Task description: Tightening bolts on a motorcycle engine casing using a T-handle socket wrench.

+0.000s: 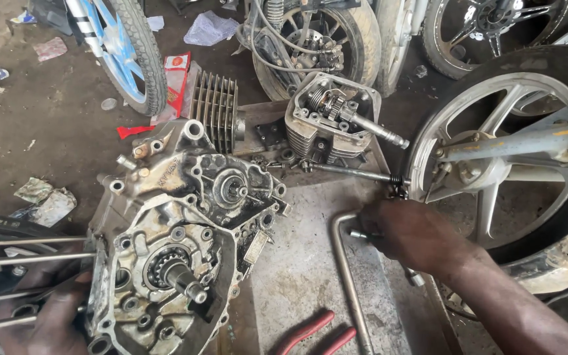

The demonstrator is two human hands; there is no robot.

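Under my right hand (405, 233) lies a flat metal tray (297, 276), grimy and scratched. It holds a bent steel T-handle wrench (346, 263), whose long shaft runs from my fingers toward my body, and a pair of red-handled pliers (313, 332) well below my grip, near the tray's close edge. My right hand is curled around the top bar of the wrench, fingers closed on it, knuckles up.

Beyond that grip, at the tray's far end, sits a finned cylinder head (330, 121) with a shaft sticking out toward the alloy wheel (501, 158) on my right. A thin rod with a spring (356, 172) lies between the head and my knuckles. A separate finned cylinder block (217, 112) stands just left of the head.

Well left of my right hand, the engine crankcase (179, 236) rests on its side, half on the tray, its open face up with a sprocket and shaft showing. My left hand (50, 315) grips the case's lower left edge, fingers wrapped on the casting, beside long studs (27, 250) pointing away to the left. Scraps of paper litter the dirt floor (54, 125) beyond.
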